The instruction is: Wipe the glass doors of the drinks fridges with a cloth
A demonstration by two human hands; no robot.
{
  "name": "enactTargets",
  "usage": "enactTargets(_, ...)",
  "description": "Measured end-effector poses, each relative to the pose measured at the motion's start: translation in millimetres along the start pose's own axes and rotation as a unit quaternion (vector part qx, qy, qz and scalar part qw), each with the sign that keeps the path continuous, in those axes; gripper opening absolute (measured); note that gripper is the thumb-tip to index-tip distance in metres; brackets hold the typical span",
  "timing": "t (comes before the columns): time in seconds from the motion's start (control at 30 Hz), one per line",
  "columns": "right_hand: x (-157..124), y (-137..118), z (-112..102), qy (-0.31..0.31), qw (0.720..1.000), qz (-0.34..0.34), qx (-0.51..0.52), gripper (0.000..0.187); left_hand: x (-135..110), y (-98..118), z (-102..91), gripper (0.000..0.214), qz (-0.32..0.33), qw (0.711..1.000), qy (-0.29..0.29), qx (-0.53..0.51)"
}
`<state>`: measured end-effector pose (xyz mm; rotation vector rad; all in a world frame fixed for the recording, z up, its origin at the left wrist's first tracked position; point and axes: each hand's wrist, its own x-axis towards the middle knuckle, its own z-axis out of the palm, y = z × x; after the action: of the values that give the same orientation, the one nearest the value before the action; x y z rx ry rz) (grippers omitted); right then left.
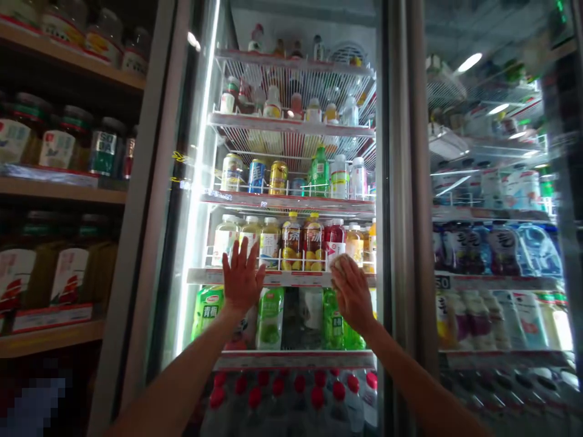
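Observation:
My left hand lies flat with fingers spread against the glass door of a lit drinks fridge, level with the shelf edge under a row of juice bottles. My right hand is further right at the same height, fingers curled over a small pale wad, perhaps a cloth, pressed to the glass. Green bottles stand on the shelf behind both hands.
A second fridge door on the right reflects ceiling lights. Between the two doors runs a metal post. Wooden shelves with jars fill the left. Cans sit higher up and red-capped bottles at the bottom.

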<state>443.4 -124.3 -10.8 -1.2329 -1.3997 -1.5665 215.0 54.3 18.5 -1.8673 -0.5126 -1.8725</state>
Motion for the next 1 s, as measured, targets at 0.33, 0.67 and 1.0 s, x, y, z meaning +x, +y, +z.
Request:
enactTargets(0.33,20,8,1,0.085,0.990,0.109,-0.023,0.056,-1,1,0.3,0.053,0.009,1.000,0.005,0.014)
enactTargets(0.67,50,51,0,0.141,0.966,0.208,-0.055,0.050,0,2,-0.4,0.054,0.017,0.999,0.002,0.029)
enactTargets(1.0,89,36,0,0.014,0.999,0.008,-0.036,0.052,22,-10,-11.7,0.047,0.028,0.999,0.011,0.032)
